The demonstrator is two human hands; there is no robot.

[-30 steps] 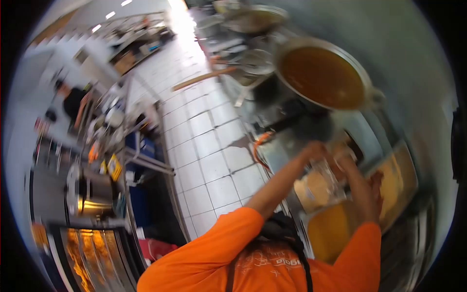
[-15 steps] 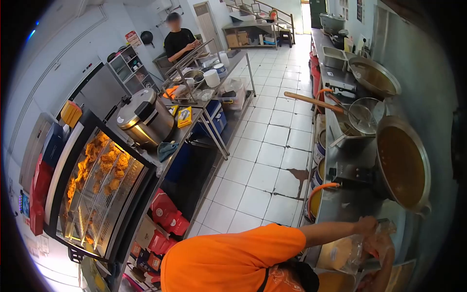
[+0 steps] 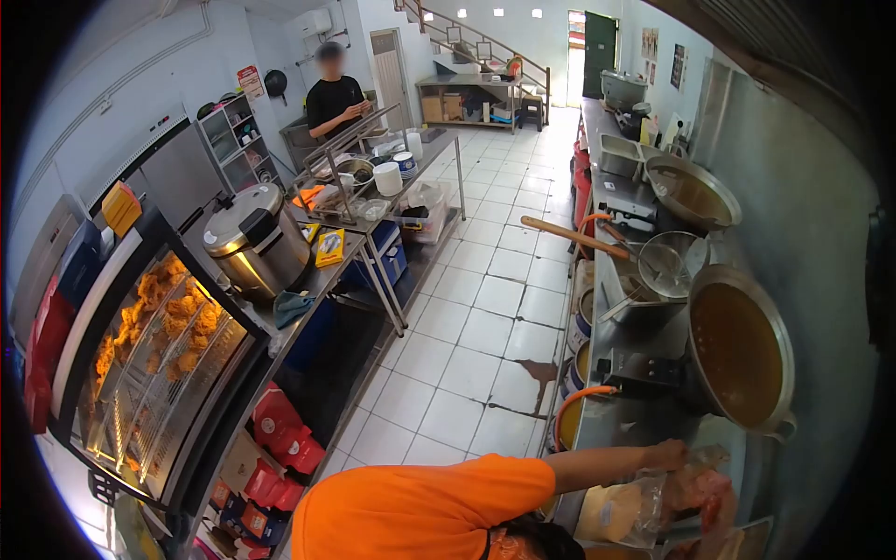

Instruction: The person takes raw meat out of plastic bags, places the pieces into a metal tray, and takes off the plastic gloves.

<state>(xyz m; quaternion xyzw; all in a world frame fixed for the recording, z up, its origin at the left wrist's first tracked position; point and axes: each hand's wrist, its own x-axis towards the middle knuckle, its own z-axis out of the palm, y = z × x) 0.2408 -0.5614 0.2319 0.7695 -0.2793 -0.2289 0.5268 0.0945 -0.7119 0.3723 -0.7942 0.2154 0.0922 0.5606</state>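
Note:
My left hand reaches out from an orange sleeve at the lower right, its fingers closed on the edge of a clear plastic bag. Just beside it, my right hand is blurred near the bag and something reddish; its fingers cannot be made out. A clear bag with pale yellow contents lies left of the hands, over the worktop. Above them sits a wide pan of brown liquid. Part of a metal tray shows at the bottom edge.
A round strainer, a long wooden handle jutting over the aisle and a second pan line the right counter. Across the tiled floor stand a fried-chicken display case, a large cooker and a person in black.
The view has swung left and up, so the aisle, display case and person show more fully. Both hands now appear lower in the frame, still at the plastic bag.

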